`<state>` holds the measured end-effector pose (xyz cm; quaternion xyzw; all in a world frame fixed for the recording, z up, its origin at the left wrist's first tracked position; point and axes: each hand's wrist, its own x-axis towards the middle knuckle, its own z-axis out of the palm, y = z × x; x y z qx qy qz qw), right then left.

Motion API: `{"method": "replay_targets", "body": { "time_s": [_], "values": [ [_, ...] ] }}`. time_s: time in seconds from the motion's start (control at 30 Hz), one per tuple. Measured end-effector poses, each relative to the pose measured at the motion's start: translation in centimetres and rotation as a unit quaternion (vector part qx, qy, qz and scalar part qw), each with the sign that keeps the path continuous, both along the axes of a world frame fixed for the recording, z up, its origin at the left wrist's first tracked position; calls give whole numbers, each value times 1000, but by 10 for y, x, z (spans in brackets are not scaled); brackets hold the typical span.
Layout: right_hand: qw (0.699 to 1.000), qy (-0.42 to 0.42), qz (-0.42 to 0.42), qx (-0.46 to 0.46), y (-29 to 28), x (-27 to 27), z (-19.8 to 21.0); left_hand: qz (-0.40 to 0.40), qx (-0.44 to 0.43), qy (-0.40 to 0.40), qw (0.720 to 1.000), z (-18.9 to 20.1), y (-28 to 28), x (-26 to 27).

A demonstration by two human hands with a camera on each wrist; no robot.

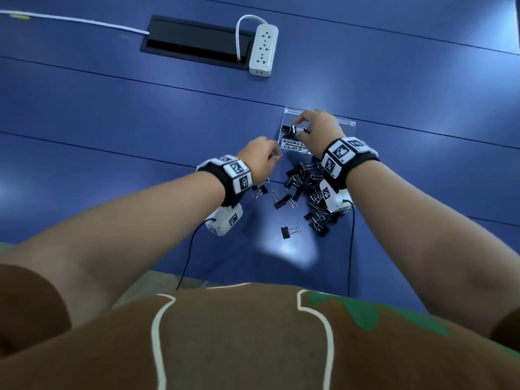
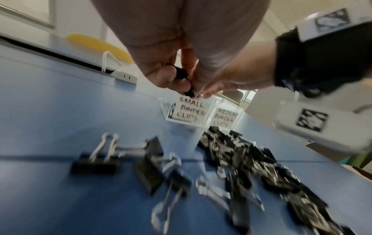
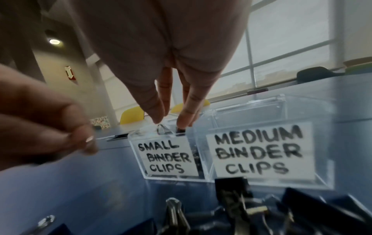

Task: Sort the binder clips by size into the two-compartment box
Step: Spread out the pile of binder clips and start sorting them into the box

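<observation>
A clear two-compartment box (image 1: 349, 123) stands on the blue table, labelled "SMALL BINDER CLIPS" (image 3: 167, 157) on the left and "MEDIUM BINDER CLIPS" (image 3: 259, 151) on the right. My right hand (image 1: 300, 125) reaches over the small compartment, and its fingertips (image 3: 181, 122) pinch a small black clip (image 3: 180, 131) at the rim. Several small clips (image 1: 285, 130) lie inside that compartment. My left hand (image 1: 274, 156) hovers just left of the box and pinches another small black clip (image 2: 184, 79). A pile of black binder clips (image 1: 306, 181) lies in front of the box, partly under my right wrist.
A few loose clips (image 1: 289, 230) lie nearer to me. At the back are a white power strip (image 1: 264, 49), a black cable hatch (image 1: 194, 40) and a white cable (image 1: 70, 19). The table's front edge (image 1: 197, 277) runs close to my body.
</observation>
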<state>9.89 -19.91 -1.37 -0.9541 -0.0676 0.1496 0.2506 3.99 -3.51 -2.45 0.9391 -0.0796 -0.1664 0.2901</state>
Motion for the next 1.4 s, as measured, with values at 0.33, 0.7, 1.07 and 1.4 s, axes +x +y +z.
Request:
{"method": "replay_targets", "body": {
  "time_s": [0.33,0.7,1.07,1.4],
  "values": [
    [999,14,31,12,-36,-89,-18,-25,24,-26,999,17,-40,75],
    [972,-18,177,-153,-21,-113,-42,-62,13,-58,996,6,-17,20],
    [985,-65,145,-64,-18,-117,-44,-185,125,23,974,-36,20,-46],
    [812,175,-336,445,-48,-102,-15,-156,103,-20,982,-37,15,-50]
  ]
}}
